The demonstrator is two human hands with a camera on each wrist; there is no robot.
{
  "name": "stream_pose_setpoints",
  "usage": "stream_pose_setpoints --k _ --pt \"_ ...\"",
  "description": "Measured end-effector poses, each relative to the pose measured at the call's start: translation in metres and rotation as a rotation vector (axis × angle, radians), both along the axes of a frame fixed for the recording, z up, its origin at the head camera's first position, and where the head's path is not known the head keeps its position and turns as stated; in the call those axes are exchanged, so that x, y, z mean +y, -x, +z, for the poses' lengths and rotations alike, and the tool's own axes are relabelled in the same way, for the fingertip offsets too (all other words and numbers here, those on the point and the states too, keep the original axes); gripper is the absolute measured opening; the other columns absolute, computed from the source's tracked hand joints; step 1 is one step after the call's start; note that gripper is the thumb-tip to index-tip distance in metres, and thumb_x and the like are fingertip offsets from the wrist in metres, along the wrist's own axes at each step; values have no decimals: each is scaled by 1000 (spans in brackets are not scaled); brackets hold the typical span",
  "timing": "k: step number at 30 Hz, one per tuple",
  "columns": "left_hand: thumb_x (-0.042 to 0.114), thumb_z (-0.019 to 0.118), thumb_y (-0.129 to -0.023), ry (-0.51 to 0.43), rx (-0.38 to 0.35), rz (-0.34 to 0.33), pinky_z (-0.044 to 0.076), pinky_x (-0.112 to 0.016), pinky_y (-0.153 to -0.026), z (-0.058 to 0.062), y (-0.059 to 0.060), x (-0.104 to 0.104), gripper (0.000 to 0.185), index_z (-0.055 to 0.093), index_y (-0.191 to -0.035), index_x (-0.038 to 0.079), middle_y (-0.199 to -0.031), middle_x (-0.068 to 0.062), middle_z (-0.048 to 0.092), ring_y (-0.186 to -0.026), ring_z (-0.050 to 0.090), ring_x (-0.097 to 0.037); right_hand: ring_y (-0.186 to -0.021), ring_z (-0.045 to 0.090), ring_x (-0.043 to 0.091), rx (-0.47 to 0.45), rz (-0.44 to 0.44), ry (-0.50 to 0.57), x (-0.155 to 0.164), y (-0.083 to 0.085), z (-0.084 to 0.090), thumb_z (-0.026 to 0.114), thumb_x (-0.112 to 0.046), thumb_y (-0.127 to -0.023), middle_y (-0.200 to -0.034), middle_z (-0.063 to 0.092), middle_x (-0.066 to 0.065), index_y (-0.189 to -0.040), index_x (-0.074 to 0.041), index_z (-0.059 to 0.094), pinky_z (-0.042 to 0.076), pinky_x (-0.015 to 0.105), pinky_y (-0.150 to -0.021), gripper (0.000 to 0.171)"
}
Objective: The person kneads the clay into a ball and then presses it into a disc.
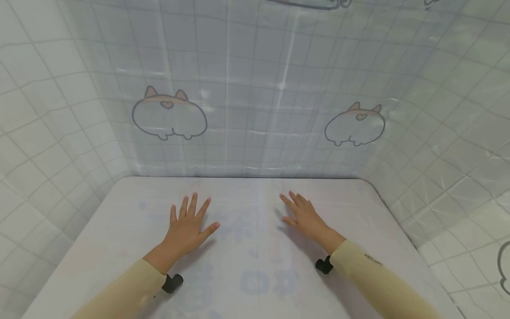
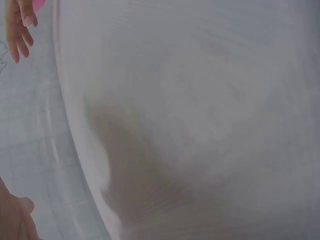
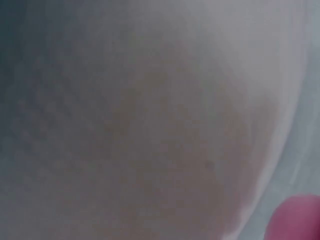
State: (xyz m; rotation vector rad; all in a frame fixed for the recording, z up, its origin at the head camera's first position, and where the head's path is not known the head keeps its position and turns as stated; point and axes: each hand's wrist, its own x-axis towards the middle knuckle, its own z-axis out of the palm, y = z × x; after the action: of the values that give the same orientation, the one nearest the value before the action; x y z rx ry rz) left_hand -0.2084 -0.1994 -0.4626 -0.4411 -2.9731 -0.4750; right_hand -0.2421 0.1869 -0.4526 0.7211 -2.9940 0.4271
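Two hands, both lying on the tabletop, holding nothing. Left hand sitting at 9 o'clock, fingers straight and spreading apart, palm down. Right hand sitting at 3 o'clock, fingers straight, lying closer together, pointing toward 11. Two cream sleeves, one per arm. Two black wrist mounts, one under each wrist. Tabletop is showing white cover with faint blue print. Curtain hanging at 12 o'clock is showing two cartoon animal prints. Wrist views blurring out, mostly grey.
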Motion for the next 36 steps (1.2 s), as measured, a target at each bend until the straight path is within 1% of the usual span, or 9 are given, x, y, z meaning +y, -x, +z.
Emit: stream_pose_setpoints --k 6,9,13,17,20,25,28,31,36 --pt "73 43 -94 -25 -35 6 -6 -72 -111 -9 3 2 88 27 -159 17 -165 -25 6 -149 1 -49 -146 22 47 -168 -12 -39 -4 9 -12 52 -52 -101 -163 22 21 -161 -22 22 20 65 -114 73" --pt "74 41 -94 -23 -47 0 -6 -72 -110 -14 5 4 88 25 -160 17 -164 -26 6 -149 1 -49 -146 22 48 -198 -25 -73 -3 10 -17 48 -55 -102 -162 23 21 -160 -20 26 19 66 -114 71" --pt "74 38 -95 -12 -50 -5 -5 -72 -110 -17 6 6 88 24 -160 18 -164 -26 7 -149 2 -50 -148 18 46 -188 -41 -113 -4 9 -23 41 -61 -102 -163 21 19 -159 -19 29 14 66 -115 72" --pt "74 40 -94 -23 -63 -3 -6 -72 -110 -14 6 8 89 24 -160 16 -164 -26 5 -149 1 -50 -150 11 44 -175 -23 -127 -7 8 -29 33 -71 -98 -165 16 16 -160 -22 28 6 67 -115 79" --pt "73 41 -95 -39 -68 -12 -5 -73 -110 -12 5 11 89 25 -160 15 -164 -26 5 -149 1 -50 -151 9 44 -162 -10 -141 -7 9 -34 30 -76 -96 -166 14 16 -160 -22 27 3 69 -114 84" --pt "73 41 -95 -48 -58 -11 -2 -73 -110 -12 5 15 88 26 -160 14 -164 -27 6 -149 2 -50 -151 5 42 -125 -26 -172 -5 15 -44 27 -78 -94 -166 9 16 -161 -24 21 0 70 -113 86" --pt "73 40 -95 -46 -71 -11 -4 -73 -110 -14 7 17 89 23 -160 16 -164 -26 4 -149 2 -50 -151 3 42 -100 -36 -190 -3 18 -47 26 -79 -94 -167 5 14 -162 -25 17 0 70 -113 87" --pt "74 38 -95 -30 -83 -12 -5 -73 -110 -16 11 17 90 21 -161 17 -165 -25 3 -149 1 -50 -151 4 42 -92 -39 -179 -3 18 -46 29 -77 -95 -167 5 15 -162 -24 16 0 70 -113 86" --pt "77 36 -94 -3 -90 -6 -6 -73 -109 -17 17 17 92 20 -161 17 -165 -24 3 -149 1 -49 -151 5 44 -110 -45 -166 -7 15 -35 33 -73 -96 -166 7 18 -162 -20 17 1 71 -113 86"
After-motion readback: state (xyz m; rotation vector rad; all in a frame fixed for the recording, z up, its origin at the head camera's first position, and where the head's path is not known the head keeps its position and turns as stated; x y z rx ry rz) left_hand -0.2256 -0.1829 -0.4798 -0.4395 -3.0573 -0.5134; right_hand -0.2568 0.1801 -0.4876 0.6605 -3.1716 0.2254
